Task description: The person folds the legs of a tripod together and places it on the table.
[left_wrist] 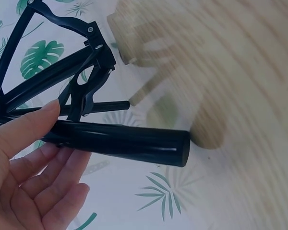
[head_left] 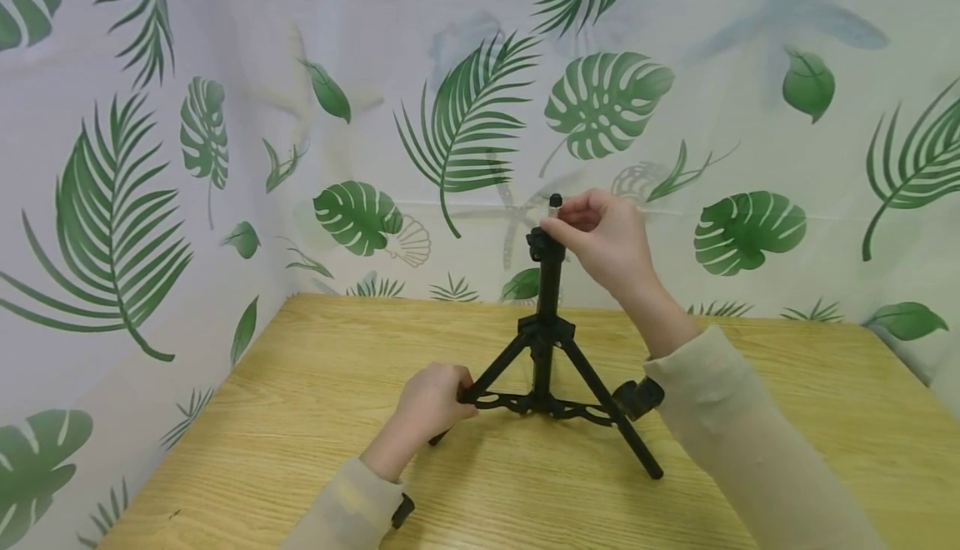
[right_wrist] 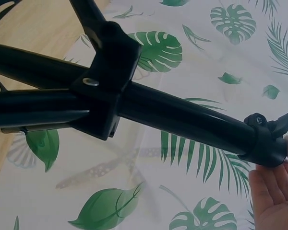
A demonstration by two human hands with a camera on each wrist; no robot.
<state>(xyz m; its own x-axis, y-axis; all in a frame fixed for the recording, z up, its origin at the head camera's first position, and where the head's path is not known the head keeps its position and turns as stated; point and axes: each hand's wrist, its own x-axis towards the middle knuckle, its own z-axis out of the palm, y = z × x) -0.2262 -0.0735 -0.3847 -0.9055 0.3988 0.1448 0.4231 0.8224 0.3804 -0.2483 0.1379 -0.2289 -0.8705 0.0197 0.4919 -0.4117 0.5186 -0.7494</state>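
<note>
A black tripod stand (head_left: 550,285) stands upright on the wooden table, its legs spread and braced by struts. My left hand (head_left: 430,401) holds the left leg low down, thumb on one side and fingertips on the other. In the left wrist view, the leg's rounded end (left_wrist: 175,147) sticks out past that thumb. At the top, my right hand (head_left: 611,242) pinches the stand just above its locking collar (right_wrist: 261,146). A short silver rod with a black tip (head_left: 556,200) rises beside the thumb. The right fingers partly hide the collar.
The wooden table (head_left: 322,350) reaches back to a white cloth backdrop (head_left: 360,133) printed with green leaves. A second cloth wall (head_left: 225,250) runs along the left side. Black wrist devices (head_left: 640,397) show at both sleeves, the right one overlapping the right leg in the head view.
</note>
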